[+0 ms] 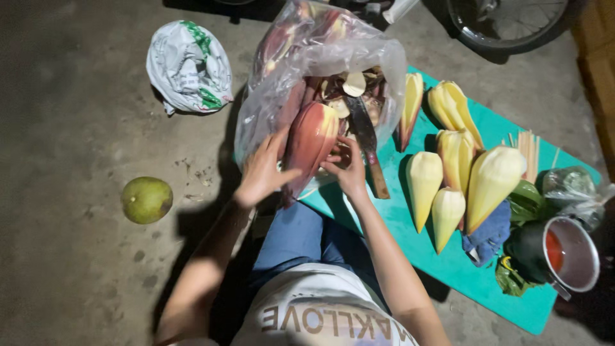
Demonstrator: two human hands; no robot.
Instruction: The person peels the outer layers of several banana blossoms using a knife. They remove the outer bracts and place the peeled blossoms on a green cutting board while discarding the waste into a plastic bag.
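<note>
A red-purple banana blossom [310, 138] lies in front of me, half inside a clear plastic bag [320, 57] full of peeled bracts. My left hand [261, 170] grips its left side with fingers spread over the outer bract. My right hand [348, 168] holds its right edge, fingers curled on the bract. A large knife [366, 142] with a wooden handle rests in the bag's mouth just right of my right hand, blade pointing away.
Several peeled pale-yellow blossom hearts [490, 182] lie on a green board [448, 269]. A metal pot [570, 253], blue cloth [488, 236], green leaves and thin sticks [528, 147] sit at right. A green round fruit [147, 200] and a tied white bag [188, 66] rest on the concrete at left.
</note>
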